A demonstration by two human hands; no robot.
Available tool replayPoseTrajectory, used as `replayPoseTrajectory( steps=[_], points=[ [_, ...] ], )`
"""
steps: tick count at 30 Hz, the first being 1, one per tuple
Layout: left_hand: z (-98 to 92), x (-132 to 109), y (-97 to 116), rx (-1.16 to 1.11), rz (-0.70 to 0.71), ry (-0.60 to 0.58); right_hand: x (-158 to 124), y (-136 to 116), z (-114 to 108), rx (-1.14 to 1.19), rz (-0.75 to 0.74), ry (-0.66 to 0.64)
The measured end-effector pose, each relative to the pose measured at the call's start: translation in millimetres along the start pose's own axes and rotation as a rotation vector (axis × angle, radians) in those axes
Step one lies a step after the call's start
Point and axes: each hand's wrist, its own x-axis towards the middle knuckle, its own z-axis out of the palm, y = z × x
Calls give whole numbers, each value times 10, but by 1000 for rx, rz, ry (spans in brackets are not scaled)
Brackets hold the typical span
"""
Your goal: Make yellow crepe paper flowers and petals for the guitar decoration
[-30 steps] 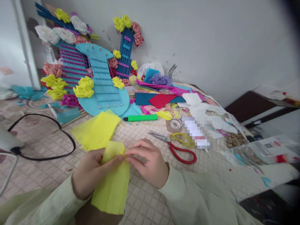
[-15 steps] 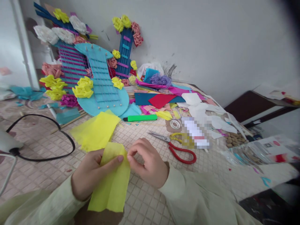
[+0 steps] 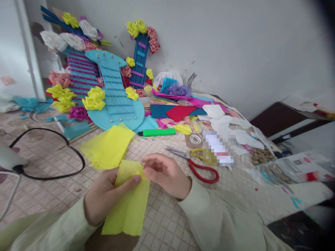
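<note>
left hand [image 3: 103, 197] pinches yellow paper strip [image 3: 129, 209] under thumb, likely keeping it flat; right hand [image 3: 169, 174] at 3 o'clock, loosely curled, empty.

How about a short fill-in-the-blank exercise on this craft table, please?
1. The left hand pinches a strip of ____ paper.
2. Beyond the hands lies a marker with a ____ body.
3. The cable looped on the tiles to the left is ____.
Missing words: yellow; green; black.
</note>
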Motion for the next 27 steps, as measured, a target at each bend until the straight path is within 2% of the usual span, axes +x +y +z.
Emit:
replayPoseTrajectory(
  steps=[3,6,8,10,13,16,19,27],
  points=[
    [6,35,-70,45,55,-53,12,15,24,130,144,-86],
    [-12,73,-92,12,72,-86,51,17,-14,154,250,-62],
    [-38,118,-96,14,121,-29,84,26,-57,100,321,-52],
    [-68,181,-112,127,213,78,112,54,-95,-7,367,-61],
    [-95,265,-163,360,308,181,131,129,-119,-276,257,-21],
    [-97,296,-213,605,380,197,126,197,-117,-570,59,76],
    [-90,293,-231,818,502,215,117,222,-118,-681,-32,72],
    [-87,309,-257,857,691,210,131,212,-121,-781,-126,-8]
  ],
)
